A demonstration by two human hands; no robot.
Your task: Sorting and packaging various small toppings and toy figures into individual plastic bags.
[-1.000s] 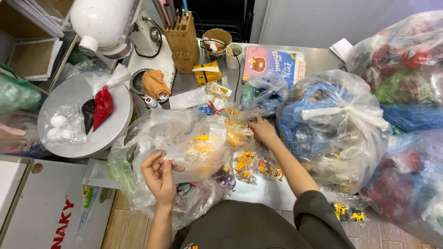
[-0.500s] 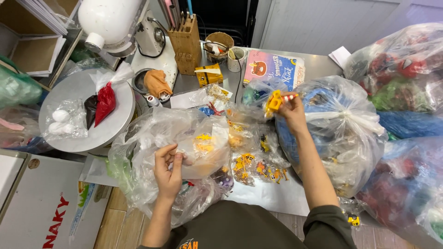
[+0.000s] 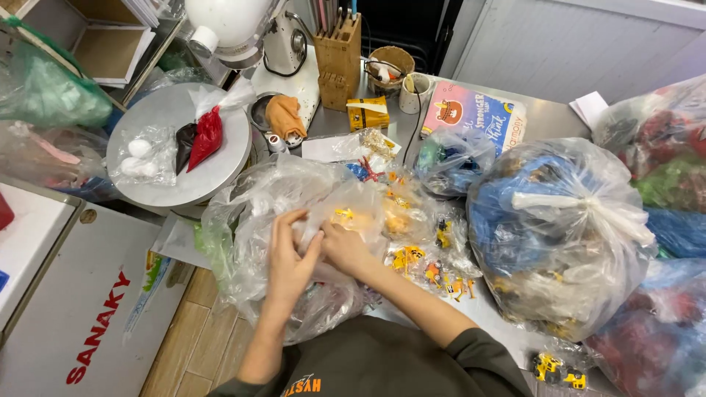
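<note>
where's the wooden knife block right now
In the head view the wooden knife block stands at the top centre of the counter, just right of the white stand mixer and left of the small brown basket.

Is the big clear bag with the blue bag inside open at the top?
No. The big clear bag is tied shut, with a twisted white knot across its upper side, right of both hands.

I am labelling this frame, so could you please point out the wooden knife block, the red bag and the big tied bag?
wooden knife block (image 3: 340,62), head view, front face.
red bag (image 3: 207,137), head view, middle.
big tied bag (image 3: 548,200), head view, knotted neck.
</note>
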